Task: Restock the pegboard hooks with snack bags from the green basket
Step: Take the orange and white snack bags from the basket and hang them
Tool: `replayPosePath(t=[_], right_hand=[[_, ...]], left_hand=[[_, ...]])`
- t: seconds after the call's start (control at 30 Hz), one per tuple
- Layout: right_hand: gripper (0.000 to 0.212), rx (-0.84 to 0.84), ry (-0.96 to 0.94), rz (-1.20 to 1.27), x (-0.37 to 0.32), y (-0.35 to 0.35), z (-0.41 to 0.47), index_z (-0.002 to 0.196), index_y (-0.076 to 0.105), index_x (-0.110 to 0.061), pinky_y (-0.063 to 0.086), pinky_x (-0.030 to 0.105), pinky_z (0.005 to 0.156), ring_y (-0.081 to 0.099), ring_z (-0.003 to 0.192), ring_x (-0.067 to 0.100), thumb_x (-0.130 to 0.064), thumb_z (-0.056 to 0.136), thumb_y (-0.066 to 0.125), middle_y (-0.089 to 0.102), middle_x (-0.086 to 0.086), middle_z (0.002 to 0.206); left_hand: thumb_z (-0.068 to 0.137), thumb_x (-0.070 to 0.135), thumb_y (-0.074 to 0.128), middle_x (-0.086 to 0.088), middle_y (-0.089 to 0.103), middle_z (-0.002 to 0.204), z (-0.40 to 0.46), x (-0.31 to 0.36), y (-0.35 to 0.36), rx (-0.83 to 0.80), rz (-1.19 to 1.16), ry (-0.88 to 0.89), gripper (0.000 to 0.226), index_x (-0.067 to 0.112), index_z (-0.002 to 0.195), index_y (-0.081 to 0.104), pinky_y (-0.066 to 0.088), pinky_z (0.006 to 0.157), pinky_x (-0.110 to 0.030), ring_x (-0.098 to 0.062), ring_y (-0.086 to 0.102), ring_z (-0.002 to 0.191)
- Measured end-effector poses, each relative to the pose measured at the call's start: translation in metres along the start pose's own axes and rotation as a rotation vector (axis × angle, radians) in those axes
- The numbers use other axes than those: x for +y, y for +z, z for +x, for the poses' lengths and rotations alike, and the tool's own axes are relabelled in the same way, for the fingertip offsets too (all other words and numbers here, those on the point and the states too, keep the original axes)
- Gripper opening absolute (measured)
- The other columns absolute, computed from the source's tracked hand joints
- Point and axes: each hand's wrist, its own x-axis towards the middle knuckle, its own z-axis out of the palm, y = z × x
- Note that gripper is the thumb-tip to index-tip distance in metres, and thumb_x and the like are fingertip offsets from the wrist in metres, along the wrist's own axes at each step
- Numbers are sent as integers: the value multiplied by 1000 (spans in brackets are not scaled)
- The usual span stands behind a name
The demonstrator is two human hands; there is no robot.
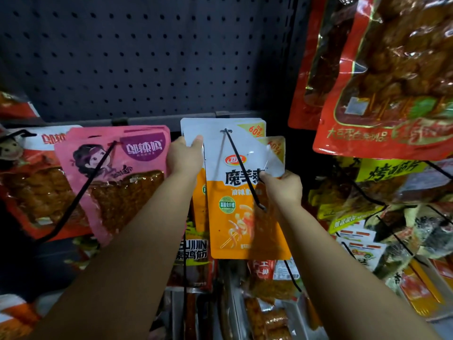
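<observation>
White-and-orange snack bags (235, 192) hang on a black hook (241, 168) that juts from the dark pegboard (147, 57). My left hand (185, 157) grips the upper left edge of the front bags, thumb on the white top. My right hand (284, 187) pinches the right side of a bag of the same kind (275, 155), set slightly right of the hung ones; whether that one is on the hook I cannot tell. The green basket is out of view.
Pink snack bags (117, 173) hang on the hook to the left. Large red bags (382, 77) hang at upper right, yellow and dark packets (392, 192) below them. More packets fill the rows underneath. Bare hook wires (362, 192) stick out on the right.
</observation>
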Motion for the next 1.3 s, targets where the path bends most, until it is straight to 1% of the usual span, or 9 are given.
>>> replayPosePath(t=[0.2,0.33,0.4,0.53,0.63,0.73,0.9,1.03,1.3], right_hand=[[4,-89,-38,145,13,-30,-39,85,66,-20,52,29,55,64,55,13,-18,85,68,65,-5,64],[14,-214,20,202,17,-58,-66,99,68,-11,56,37,74,69,82,23,-17,86,69,72,9,93],[11,-281,37,233,21,-73,-79,97,68,-16,59,34,71,71,81,19,-19,86,69,74,5,92],[8,-417,100,386,30,-93,-107,92,68,-17,51,17,48,71,61,9,-11,87,66,76,-4,72],[11,-492,165,461,34,-100,-122,95,69,-12,55,25,53,73,67,20,-11,85,67,77,7,82],[16,-551,119,397,38,-106,-130,99,70,-15,57,29,62,74,78,23,-20,84,69,77,5,90],[17,-587,-47,366,29,-120,-136,88,76,-29,54,17,63,73,84,11,-39,74,77,77,-5,92],[29,-533,-188,372,11,-127,-139,87,75,-34,55,28,73,73,88,14,-58,70,69,76,-7,92],[12,-442,-277,474,-28,-131,-137,75,76,-30,59,31,69,73,80,14,-42,75,73,76,-5,83]], left_hand=[[95,29,52,-9,43,142,-23,-10,-1,-60,75,-3,53,8,138,30,38,107,-47,-29,44,128],[95,32,51,-6,22,155,-64,-25,-14,-134,95,-72,70,17,150,9,27,114,-49,-27,28,140],[95,41,47,0,10,159,-89,-36,-24,-193,116,-107,74,22,151,1,22,115,-48,-25,19,144],[93,47,46,0,24,154,-133,-51,-39,-221,54,-31,60,25,146,27,27,106,-33,-19,29,138],[92,39,51,-1,44,141,-154,-48,-49,-204,1,66,45,23,134,48,37,105,-34,-18,46,127],[92,28,55,2,71,109,-171,-41,-60,-300,-219,9,22,26,112,64,54,87,-38,-21,67,102],[87,29,58,6,75,96,-191,-40,-72,-319,-245,177,20,22,102,69,56,76,-26,-14,71,91],[89,24,57,14,75,90,-202,-32,-78,-305,-296,289,14,29,95,68,53,69,-16,-8,71,88],[85,25,60,7,75,96,-200,-3,-82,-306,-452,347,16,26,98,70,56,76,-25,-16,70,94]])
